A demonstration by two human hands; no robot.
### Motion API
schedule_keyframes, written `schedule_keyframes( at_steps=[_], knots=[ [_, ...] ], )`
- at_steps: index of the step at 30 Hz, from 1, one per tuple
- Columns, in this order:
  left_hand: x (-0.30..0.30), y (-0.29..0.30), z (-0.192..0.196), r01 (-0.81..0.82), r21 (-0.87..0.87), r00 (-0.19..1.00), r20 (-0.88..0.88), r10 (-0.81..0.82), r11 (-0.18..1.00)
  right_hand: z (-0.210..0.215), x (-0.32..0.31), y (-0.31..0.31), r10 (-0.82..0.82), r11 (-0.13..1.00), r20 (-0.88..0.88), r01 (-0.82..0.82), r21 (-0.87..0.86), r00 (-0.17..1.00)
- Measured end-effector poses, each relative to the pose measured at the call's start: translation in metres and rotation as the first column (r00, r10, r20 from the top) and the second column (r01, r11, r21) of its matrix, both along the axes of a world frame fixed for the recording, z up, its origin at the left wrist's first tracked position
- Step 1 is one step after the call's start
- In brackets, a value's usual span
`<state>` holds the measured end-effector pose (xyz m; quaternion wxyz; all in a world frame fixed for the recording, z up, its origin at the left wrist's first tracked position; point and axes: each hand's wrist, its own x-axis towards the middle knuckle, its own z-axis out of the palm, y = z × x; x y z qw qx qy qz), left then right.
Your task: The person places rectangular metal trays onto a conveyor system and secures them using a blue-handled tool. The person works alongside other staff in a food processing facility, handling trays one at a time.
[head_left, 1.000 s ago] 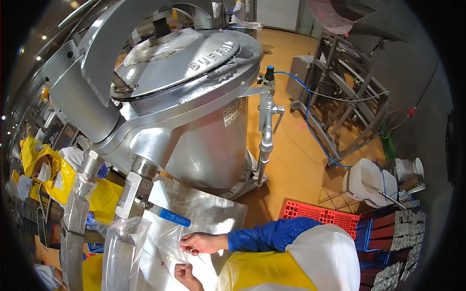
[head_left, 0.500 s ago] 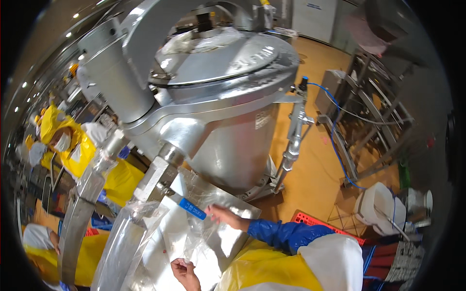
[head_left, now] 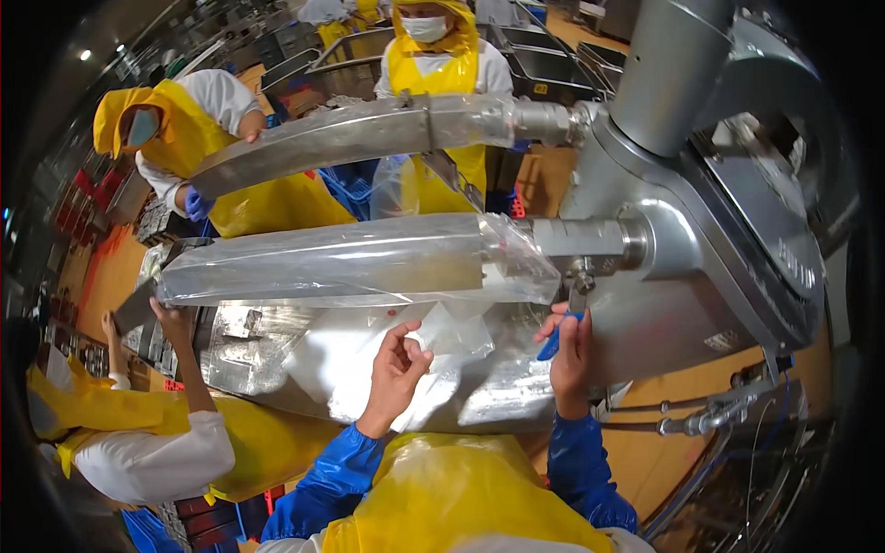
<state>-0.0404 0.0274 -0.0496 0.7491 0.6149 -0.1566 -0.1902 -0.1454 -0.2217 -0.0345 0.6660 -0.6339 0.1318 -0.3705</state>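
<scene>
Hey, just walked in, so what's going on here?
The right hand grips a blue valve handle beside a big metal vessel. The left hand is raised over the metal table, fingers loosely curled, nothing visible in it. Clear plastic covers the nearer pipe. At its far end, a co-worker has hands on a metal piece.

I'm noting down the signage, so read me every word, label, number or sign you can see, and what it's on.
None reads clearly enough to quote.
Lid of the steel vessel: raised letters, blurred.
Pale label on the vessel's side: too small to read.
Yellow tag on the metal bin: too small to read.
Blue valve handle: partly covered by the right hand; no lettering can be made out.
</scene>
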Motion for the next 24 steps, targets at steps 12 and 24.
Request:
schedule_keyframes(
  at_steps=[12, 24],
  knots=[
    [-0.018, 0.026, -0.017, -0.012, 0.072, 0.993, -0.118, 0.021, 0.997, 0.158, -0.022, 0.038, 0.460, 0.886, 0.387, -0.442, -0.140, 0.799],
    [-0.018, 0.018, -0.029, 0.098, 0.001, 0.982, -0.163, -0.096, 0.995, 0.202, -0.013, 0.082, 0.819, 0.320, 0.554, -0.919, -0.232, 0.145]
  ],
)
